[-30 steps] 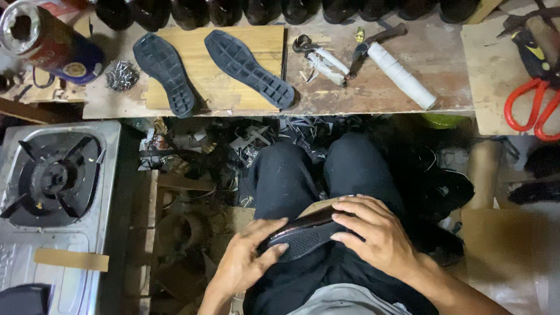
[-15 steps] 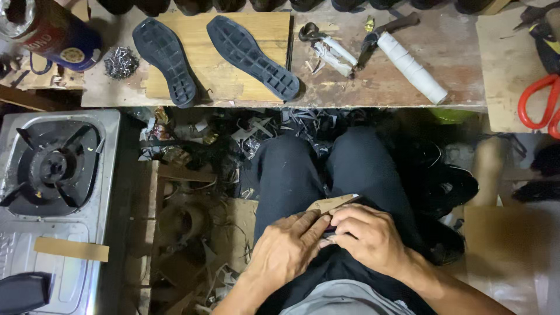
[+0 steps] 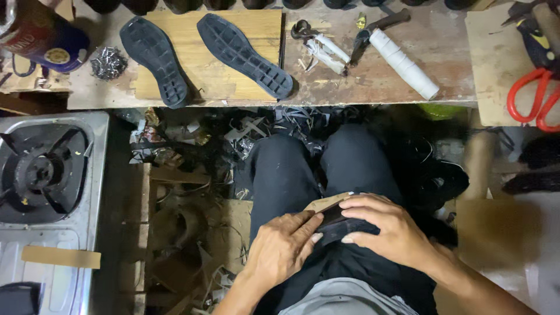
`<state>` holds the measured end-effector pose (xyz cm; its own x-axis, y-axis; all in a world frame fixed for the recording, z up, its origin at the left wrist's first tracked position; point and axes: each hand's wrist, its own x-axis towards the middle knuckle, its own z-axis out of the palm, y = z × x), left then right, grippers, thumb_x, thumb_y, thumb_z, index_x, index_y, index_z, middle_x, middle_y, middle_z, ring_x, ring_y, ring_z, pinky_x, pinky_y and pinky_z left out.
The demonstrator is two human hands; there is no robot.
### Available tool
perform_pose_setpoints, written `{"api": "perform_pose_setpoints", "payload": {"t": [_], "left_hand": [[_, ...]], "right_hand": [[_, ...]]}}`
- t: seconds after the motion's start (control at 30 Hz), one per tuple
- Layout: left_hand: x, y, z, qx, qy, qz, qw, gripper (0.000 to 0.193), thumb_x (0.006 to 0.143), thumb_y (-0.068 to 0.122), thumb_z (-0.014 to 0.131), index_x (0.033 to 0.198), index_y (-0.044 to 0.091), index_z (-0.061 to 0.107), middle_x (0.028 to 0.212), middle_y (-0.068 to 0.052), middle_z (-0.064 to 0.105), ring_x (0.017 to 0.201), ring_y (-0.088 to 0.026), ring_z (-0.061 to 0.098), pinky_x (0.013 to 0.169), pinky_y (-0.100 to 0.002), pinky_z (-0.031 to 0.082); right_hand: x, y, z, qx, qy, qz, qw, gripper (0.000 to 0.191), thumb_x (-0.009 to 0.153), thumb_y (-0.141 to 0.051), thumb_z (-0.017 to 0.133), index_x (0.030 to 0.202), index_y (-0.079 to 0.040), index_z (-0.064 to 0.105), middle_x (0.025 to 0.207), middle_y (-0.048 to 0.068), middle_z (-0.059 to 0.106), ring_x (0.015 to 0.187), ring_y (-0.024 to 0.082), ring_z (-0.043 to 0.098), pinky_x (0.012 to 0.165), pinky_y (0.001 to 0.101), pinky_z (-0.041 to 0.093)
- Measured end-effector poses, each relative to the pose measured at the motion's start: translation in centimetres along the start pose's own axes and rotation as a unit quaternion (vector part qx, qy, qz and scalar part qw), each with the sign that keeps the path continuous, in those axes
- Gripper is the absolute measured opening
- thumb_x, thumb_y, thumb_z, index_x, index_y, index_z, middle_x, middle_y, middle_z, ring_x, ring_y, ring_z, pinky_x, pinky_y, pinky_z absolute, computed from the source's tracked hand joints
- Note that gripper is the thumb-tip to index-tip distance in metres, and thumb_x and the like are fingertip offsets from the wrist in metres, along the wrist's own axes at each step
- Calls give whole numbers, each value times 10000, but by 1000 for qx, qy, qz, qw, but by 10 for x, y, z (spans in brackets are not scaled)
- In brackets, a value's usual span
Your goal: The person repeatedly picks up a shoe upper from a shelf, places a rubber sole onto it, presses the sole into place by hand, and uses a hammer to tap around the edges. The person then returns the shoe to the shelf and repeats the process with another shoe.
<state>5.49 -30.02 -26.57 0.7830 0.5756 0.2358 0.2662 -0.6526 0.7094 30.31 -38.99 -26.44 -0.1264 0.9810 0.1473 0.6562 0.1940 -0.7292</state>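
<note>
The fingers of the right hand (image 3: pixel 389 231) curl over a dark shoe upper (image 3: pixel 341 226) lying in the person's lap, fingertips pressed on its top, while the left hand (image 3: pixel 284 247) closes on it from the other side, thumb and forefinger pinching its near end. Both hands are wrapped around the piece, not spread. A tan insole edge (image 3: pixel 328 202) shows along its far side, so the long axis runs roughly left to right across the thighs, tilted slightly up toward the right; which end is the toe cannot be told. Beyond the knees lies a litter of dark scraps (image 3: pixel 256 131) on the floor. On the workbench (image 3: pixel 373 87) above, two black rubber soles (image 3: pixel 233 52) rest on a pale wooden board (image 3: pixel 221 81), their long axes slanting down toward the right. Near them lie a white cylinder (image 3: pixel 403 63), also slanted, and a heap of small nails (image 3: pixel 108 62). A round can with a dark blue and red label (image 3: pixel 41 35) stands at the far left corner. Red-handled scissors (image 3: pixel 534 96) lie at the right, and a gas burner (image 3: pixel 38 169) sits at the left.
</note>
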Motion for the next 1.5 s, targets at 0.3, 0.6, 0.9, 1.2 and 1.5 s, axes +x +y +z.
{"api": "perform_pose_setpoints", "payload": {"t": [0.3, 0.6, 0.9, 1.2, 1.5], "left_hand": [[3, 3, 4, 22, -10, 21, 999, 407, 876, 202, 758, 1242, 31, 704, 1183, -149, 719, 876, -310, 687, 766, -412, 552], [-16, 12, 15, 79, 13, 74, 994, 432, 874, 160, 758, 1261, -19, 688, 1216, -202, 694, 1023, -320, 695, 810, -393, 550], [-19, 21, 19, 78, 12, 58, 995, 466, 853, 173, 767, 1275, 2, 669, 1213, -205, 685, 1054, -337, 687, 840, -417, 541], [-41, 0, -20, -185, -23, -274, 944, 725, 723, 115, 870, 1393, 57, 600, 1156, -174, 727, 1014, -296, 714, 859, -364, 559], [-36, 3, -12, -219, 164, -140, 952, 634, 750, 115, 884, 1320, -17, 639, 1018, -142, 720, 911, -221, 708, 831, -326, 553]], "right_hand": [[-16, 13, 3, -48, 35, -39, 997, 275, 716, -176, 849, 910, -21, 731, 1170, 123, 734, 1131, 335, 692, 1039, 442, 526], [-16, 13, 9, 144, 38, 164, 975, 305, 581, -75, 942, 681, 4, 665, 988, 132, 817, 963, 245, 809, 864, 353, 630], [-13, -3, 6, 22, 27, -1, 999, 330, 632, -120, 906, 906, 3, 771, 1034, 119, 778, 992, 264, 737, 877, 364, 569], [-21, 8, 14, 89, 150, 96, 980, 249, 665, -67, 875, 876, -16, 754, 991, 97, 795, 963, 220, 759, 873, 335, 585], [2, -19, -4, 64, 85, 46, 993, 462, 700, -88, 851, 1125, 11, 699, 1132, 140, 738, 1047, 257, 729, 905, 343, 563]]}}
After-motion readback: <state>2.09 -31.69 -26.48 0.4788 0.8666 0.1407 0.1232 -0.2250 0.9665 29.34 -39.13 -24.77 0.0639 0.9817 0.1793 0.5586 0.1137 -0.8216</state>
